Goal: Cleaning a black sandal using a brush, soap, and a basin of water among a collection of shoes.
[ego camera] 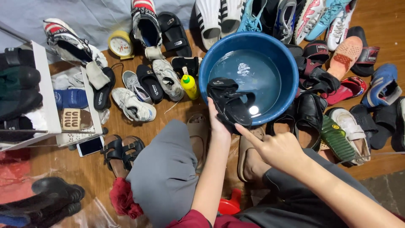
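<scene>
Blue plastic forms the round basin (211, 57), which sits on a wooden floor (88, 169) and holds clear water. Shoes crowd its rim on the far side and on the right, so the only open floor lies just in front of it, toward the person's knees.

The left hand (218, 124) is closed around a black sandal (231, 103), gripping it from below at the near edge of the basin. The sandal hangs over the rim, its front part above the water. The right hand (276, 147) holds nothing. Its index finger (249, 134) is stretched out and touches the lower end of the sandal, while the other fingers are curled in.

One yellow bottle (189, 85) with a green cap lies just left of the basin. One small yellow clock (121, 43) stands farther back. One white phone (90, 146) lies on the floor beside a white shelf (46, 105) stacked with footwear. Two tan slippers (198, 135) are on the person's feet, near the basin's front. Two brown strapped sandals (122, 154) lie next to the left knee. The other shoes are too many and too overlapped to count surely.
</scene>
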